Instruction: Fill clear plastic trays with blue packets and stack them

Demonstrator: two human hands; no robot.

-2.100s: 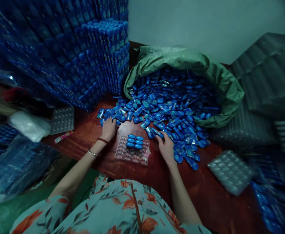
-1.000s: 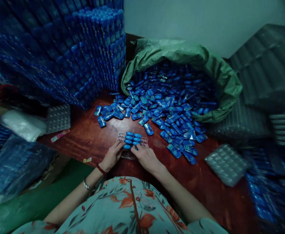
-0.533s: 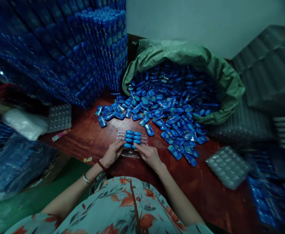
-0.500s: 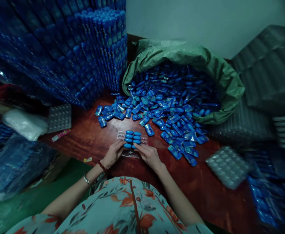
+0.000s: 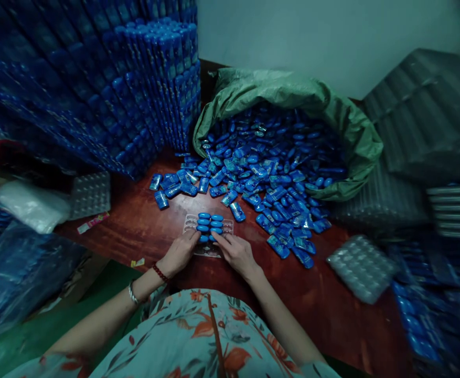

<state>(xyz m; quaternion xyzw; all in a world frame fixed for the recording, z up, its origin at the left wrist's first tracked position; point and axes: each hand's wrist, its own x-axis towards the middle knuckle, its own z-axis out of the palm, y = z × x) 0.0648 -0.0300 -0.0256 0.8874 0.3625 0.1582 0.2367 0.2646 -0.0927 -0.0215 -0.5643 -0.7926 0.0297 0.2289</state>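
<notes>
**Both hands at the near edge of a clear tray, blue pieces seated at its far end**

We see the left hand and the right hand meeting over the clear plastic tray on the red-brown table. Their fingertips press on the blue pieces in the tray's middle rows; the fingers are bent and closed onto the nearest pieces, though how firmly we cannot tell. The hands hide the tray's near half, so its nearer pockets cannot be made out.

At 12 to 1 o'clock from the tray, a green sack lies open, spilling a heap of loose blue pieces onto the table. The pieces carry pale printed labels (too small and blurred for us to read any word or brand). At 10 o'clock rises a wall of stacked filled trays, cut off by the frame's top and left. An empty tray lies at 3 o'clock, another at 9 o'clock beside a white bag. The right-hand margin is dim and smeared.
</notes>
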